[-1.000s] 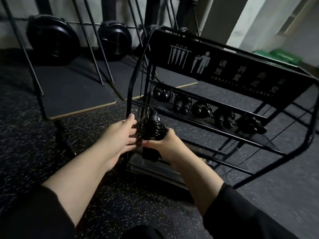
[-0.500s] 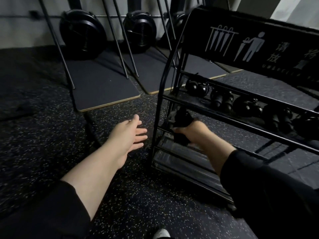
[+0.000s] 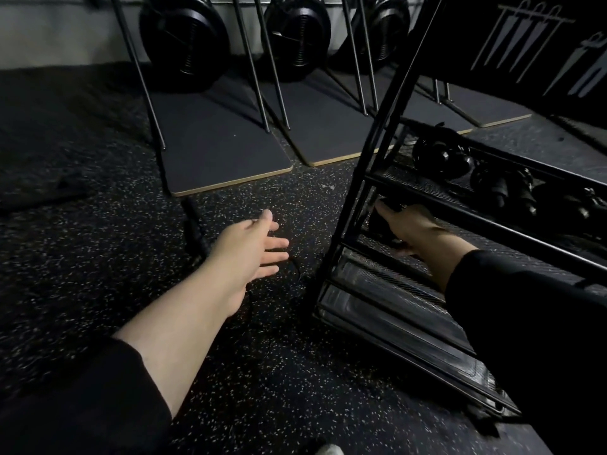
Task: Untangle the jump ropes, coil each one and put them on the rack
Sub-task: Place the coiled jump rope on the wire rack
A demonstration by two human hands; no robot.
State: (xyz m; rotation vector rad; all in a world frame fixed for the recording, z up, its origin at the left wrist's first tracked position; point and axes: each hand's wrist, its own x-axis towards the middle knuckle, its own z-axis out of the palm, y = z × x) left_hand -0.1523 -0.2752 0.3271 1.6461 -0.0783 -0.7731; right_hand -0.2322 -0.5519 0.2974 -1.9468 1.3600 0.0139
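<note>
Speckled rubber floor point(image 3: 98, 257) across most of the view, dark and grainy. Black metal rack point(image 3: 358, 205) now far larger and shoved to the right edge compared with half a second ago, its printed sign panel point(image 3: 532, 44) cropped at the top right corner. Three black fan wheels point(image 3: 184, 37) at the back wall, closer and higher in frame than before, with dark footboards point(image 3: 223, 149) stretching toward the camera. Several coiled jump ropes point(image 3: 440, 156) lying in a row on the rack's upper mesh shelf, touching or just beside one another. One more coiled jump rope point(image 3: 381, 221) on the shelf below, at its left end, just inside the corner post.

Right hand point(image 3: 410, 228) reaching in under the upper shelf, deeper than half a second ago, fingers draped over that lower rope and partly hidden behind the shelf rail; impossible to tell whether gripping or merely resting on it. Left hand point(image 3: 253, 247) hanging above the floor well clear of the rack, fingers straight and slightly spread, holding nothing, much as half a second ago but a full second back right up against the rope bundle. Thin loose rope strand point(image 3: 297, 269) on the floor just beyond the left fingertips. Tip of a pale shoe point(image 3: 328, 449) at the bottom edge.
</note>
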